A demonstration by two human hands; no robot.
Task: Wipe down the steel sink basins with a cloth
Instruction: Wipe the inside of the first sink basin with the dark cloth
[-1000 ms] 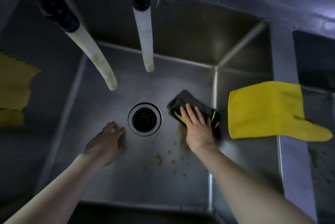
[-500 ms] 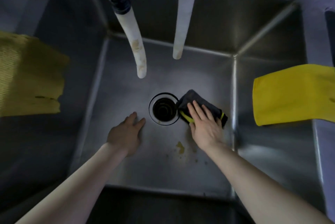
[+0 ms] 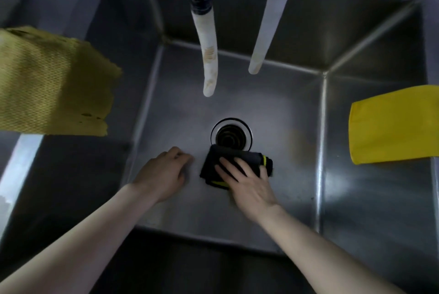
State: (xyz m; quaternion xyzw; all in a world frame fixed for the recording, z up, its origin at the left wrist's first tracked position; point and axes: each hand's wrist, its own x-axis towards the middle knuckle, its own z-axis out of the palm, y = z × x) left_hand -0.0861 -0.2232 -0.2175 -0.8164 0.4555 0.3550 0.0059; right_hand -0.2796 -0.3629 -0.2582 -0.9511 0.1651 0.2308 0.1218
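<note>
- Head view: dark folded microfibre cloth with yellow-green trim (image 3: 215, 167) lies on the steel basin floor (image 3: 285, 115), touching the near edge of the round drain (image 3: 231, 135). A second ago it was right of the drain.
- Brown specks seen earlier no longer show. They are probably wiped or covered, so the floor pass is underway.
- Right hand (image 3: 249, 184): fingers straight and spread, pressing flat on the cloth.
- Left hand (image 3: 164, 172): loosely curled, holds nothing, rests on the floor beside the cloth.

Bare left hand (image 3: 164, 173) and bare right hand (image 3: 249, 186) on bare forearms (image 3: 95, 234).
</note>
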